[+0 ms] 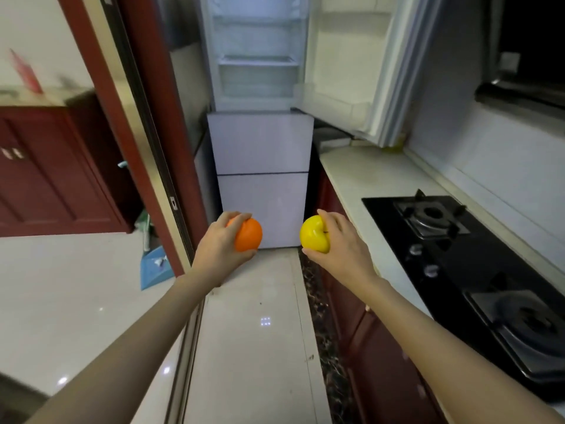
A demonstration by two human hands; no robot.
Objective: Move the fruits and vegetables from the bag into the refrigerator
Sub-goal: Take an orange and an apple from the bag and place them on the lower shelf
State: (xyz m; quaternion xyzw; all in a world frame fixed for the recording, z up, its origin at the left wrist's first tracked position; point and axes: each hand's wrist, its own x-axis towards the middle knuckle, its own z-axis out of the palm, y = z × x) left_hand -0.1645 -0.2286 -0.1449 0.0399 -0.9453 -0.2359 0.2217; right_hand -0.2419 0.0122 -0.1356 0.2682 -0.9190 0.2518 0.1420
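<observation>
Narrow kitchen aisle led to a refrigerator (260,87) with its upper door swung open.
Left hand (218,243) gripped an orange fruit (249,235); right hand (342,240) gripped a yellow apple (315,234), both held in the air well short of the bare shelves. To do it well: step closer, raise each fruit level, set it deep on a shelf before letting go.

Both arms extended forward; left hand (218,244) and right hand (342,243) each curled around a held item.
</observation>
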